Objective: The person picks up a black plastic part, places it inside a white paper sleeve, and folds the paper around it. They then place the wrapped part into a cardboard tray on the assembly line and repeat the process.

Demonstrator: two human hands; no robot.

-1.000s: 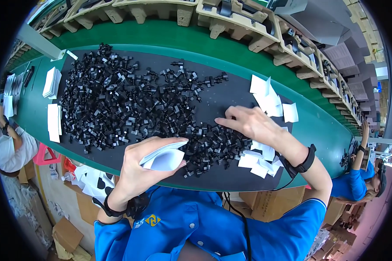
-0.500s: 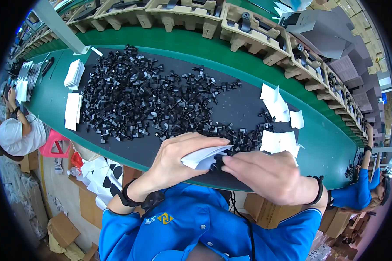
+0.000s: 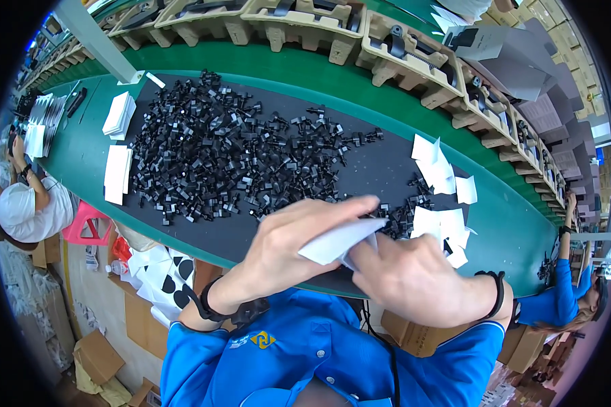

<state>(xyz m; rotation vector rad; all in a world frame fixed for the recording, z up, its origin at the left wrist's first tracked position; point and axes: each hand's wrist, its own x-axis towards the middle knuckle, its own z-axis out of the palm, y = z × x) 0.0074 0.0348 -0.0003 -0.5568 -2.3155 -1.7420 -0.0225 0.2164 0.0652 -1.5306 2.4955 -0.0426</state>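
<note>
My left hand (image 3: 285,237) is closed on a small white paper sleeve (image 3: 339,243), which it holds tilted above the table's near edge. My right hand (image 3: 417,278) meets the sleeve at its right end, with fingers curled and partly hidden at the opening. What those fingers grip, if anything, is out of sight, and motion blurs both hands a little. Beyond my hands spreads a big heap of small black plastic parts (image 3: 217,149) on a dark mat (image 3: 377,163). A smaller group of the same parts (image 3: 400,217) lies just past my right hand.
White paper pieces (image 3: 434,169) lie right of the heap, more stacked paper (image 3: 119,115) left. Moulded trays (image 3: 414,64) holding black items line a green belt (image 3: 305,78) along the far side. A metal post (image 3: 98,44) stands far left. Co-workers sit at both ends.
The black part between my right fingers no longer shows. My right fingers have moved into or against the sleeve's opening, and the sleeve has shifted slightly right and tipped.
</note>
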